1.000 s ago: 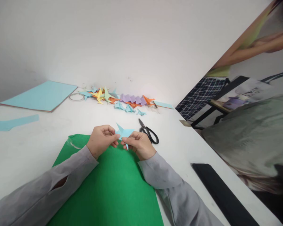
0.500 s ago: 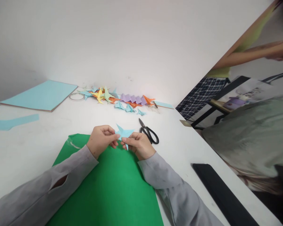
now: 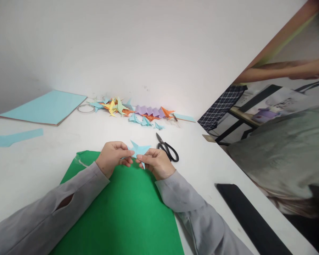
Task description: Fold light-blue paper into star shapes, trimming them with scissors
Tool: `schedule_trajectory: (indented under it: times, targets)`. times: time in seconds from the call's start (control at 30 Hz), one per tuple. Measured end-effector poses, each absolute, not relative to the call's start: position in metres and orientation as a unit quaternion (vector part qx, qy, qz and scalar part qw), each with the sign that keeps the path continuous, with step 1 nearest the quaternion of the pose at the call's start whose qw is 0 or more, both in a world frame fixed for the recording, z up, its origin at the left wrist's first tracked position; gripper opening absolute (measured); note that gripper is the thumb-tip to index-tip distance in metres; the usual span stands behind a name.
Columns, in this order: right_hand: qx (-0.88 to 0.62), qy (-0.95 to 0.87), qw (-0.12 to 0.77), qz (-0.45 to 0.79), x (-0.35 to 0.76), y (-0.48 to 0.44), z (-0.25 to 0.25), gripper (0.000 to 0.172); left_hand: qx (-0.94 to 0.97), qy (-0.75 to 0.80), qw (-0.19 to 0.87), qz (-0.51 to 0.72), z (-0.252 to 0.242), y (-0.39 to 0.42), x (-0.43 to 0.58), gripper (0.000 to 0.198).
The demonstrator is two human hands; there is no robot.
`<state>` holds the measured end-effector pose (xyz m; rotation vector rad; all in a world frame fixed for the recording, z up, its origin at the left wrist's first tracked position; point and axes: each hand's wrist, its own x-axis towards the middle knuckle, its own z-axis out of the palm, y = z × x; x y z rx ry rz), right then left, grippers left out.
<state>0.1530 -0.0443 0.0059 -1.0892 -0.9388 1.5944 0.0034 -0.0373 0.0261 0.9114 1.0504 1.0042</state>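
Between my two hands is a light blue origami crane (image 3: 140, 150), its pointed ends sticking up, right and down. My left hand (image 3: 113, 157) pinches its left side between thumb and fingers. With thumb over forefinger, my right hand (image 3: 158, 163) grips its lower right part. The fingers cover some of the folds. Both hands are just above the far end of a green sheet (image 3: 122, 212). Black-handled scissors (image 3: 168, 148) lie on the table right beyond my right hand.
Folded paper cranes in several colours (image 3: 117, 107) and a purple pleated strip (image 3: 149, 111) lie along the wall. Blue paper sheets (image 3: 45, 106), a blue paper strip (image 3: 16, 137) and a wire ring (image 3: 85, 108) are left. A black flat case (image 3: 247, 216) lies right, near other people.
My left hand has shifted very slightly left on the paper crane; my right hand stays in place. At right, a person's arm has moved.
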Motion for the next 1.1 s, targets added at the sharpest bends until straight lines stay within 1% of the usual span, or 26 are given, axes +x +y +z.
schedule_trajectory:
  times: [0.23,0.57,0.73,0.83,1.0,1.1]
  targets:
    - [-0.451,-0.391,0.482,0.642,0.154,-0.044,0.007,0.026,0.396,0.46,0.663,0.438,0.03,-0.037,0.003,0.033]
    - [-0.442,-0.417,0.481,0.632,0.156,-0.042,0.005,0.019,0.4,0.456,0.67,0.428,0.026,-0.036,0.003,0.026]
    - [-0.436,-0.427,0.481,0.63,0.155,-0.044,0.006,0.019,0.384,0.43,0.71,0.403,0.021,-0.037,0.005,0.034]
    - [-0.442,-0.422,0.481,0.629,0.154,-0.044,0.005,0.02,0.38,0.412,0.72,0.409,0.019,-0.038,0.005,0.037]
    - [-0.445,-0.412,0.481,0.633,0.153,-0.044,0.005,0.024,0.384,0.43,0.706,0.412,0.022,-0.041,0.004,0.038]
    - [-0.445,-0.404,0.479,0.64,0.152,-0.045,0.007,0.028,0.4,0.439,0.69,0.414,0.026,-0.042,0.005,0.044]
